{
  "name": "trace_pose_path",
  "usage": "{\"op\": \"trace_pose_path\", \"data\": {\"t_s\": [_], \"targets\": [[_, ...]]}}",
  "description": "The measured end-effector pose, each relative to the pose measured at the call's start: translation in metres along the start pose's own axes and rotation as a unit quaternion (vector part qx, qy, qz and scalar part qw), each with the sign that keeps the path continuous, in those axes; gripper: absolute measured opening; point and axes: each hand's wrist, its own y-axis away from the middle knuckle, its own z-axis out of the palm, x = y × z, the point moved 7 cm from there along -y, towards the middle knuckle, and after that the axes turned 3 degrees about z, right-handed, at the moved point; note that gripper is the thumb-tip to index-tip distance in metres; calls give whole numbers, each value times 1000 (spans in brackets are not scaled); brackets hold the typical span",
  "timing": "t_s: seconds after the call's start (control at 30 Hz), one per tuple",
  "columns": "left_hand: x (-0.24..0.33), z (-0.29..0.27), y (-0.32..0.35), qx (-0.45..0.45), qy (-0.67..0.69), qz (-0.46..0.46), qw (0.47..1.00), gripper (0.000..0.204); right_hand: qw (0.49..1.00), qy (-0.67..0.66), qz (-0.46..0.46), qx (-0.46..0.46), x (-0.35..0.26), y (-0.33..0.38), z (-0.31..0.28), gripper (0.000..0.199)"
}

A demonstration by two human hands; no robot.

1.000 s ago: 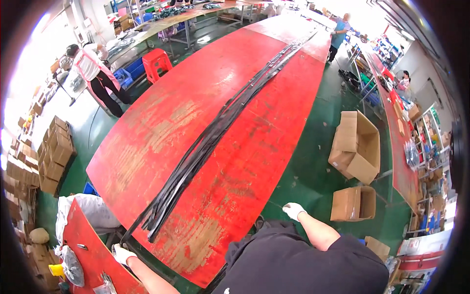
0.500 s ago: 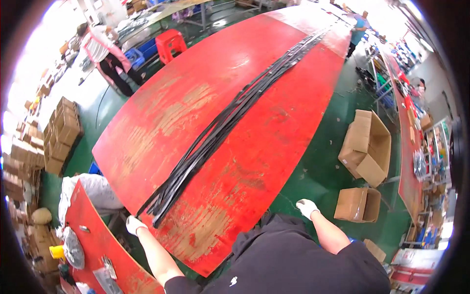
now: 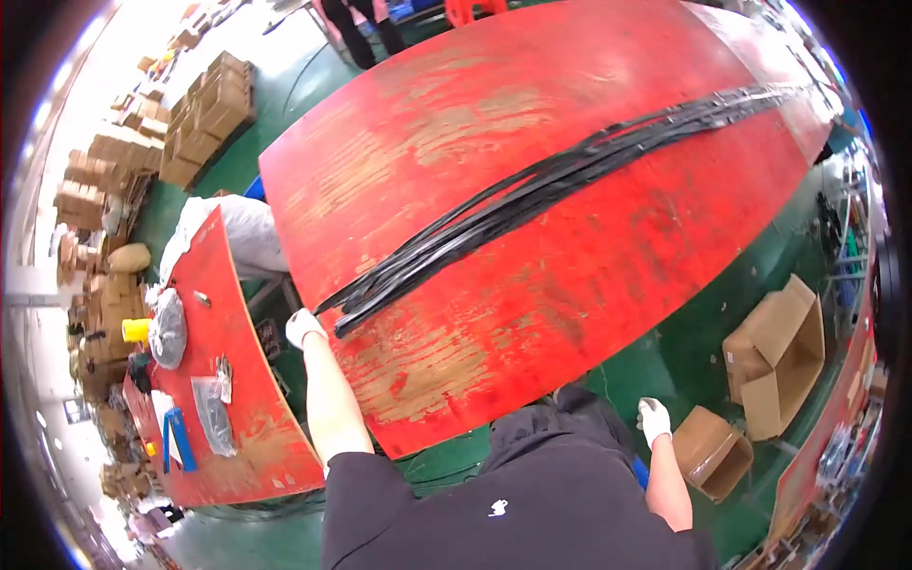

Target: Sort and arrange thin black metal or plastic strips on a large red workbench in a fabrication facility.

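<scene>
A long bundle of flat black strips (image 3: pixel 494 214) lies lengthwise across the big red tabletop (image 3: pixel 608 294), its near ends close to the table's left corner. At that corner my left hand (image 3: pixel 304 328), in a white glove, is closed at the end of one black strip; the fingers are partly hidden. My right hand (image 3: pixel 654 421), also white-gloved, hangs off the near side of the table over the green floor. Its fingers are loosely bent and apart, with nothing in them. The nearest thing to it is a small open cardboard box (image 3: pixel 708 451).
A larger open carton (image 3: pixel 774 356) stands at the right. To the left, a smaller red table (image 3: pixel 256 418) carries a bagged grey bundle (image 3: pixel 168 328), a yellow object (image 3: pixel 136 330) and a blue tool (image 3: pixel 176 439). Stacked cartons (image 3: pixel 209 109) and a person's legs (image 3: pixel 361 28) are beyond.
My view has swung left, so the table and strips appear turned clockwise. My left hand stays at the strip ends; my right hand remains empty beside me.
</scene>
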Motion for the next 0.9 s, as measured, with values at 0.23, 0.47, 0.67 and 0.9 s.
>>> {"op": "trace_pose_path", "data": {"t_s": [0.23, 0.47, 0.67, 0.9], "targets": [[80, 17, 162, 0, -272, 23, 962, 54, 991, 106, -14, 76, 45, -36, -101, 42], [128, 99, 436, -21, -319, 181, 930, 57, 996, 68, -9, 62, 66, -134, -200, 50], [105, 209, 706, -184, -450, 150, 861, 82, 994, 22, 89, 63, 112, -202, -342, 46], [193, 314, 885, -247, -396, 306, 830, 68, 977, -151, 107, 104, 112, -308, -501, 41]]}}
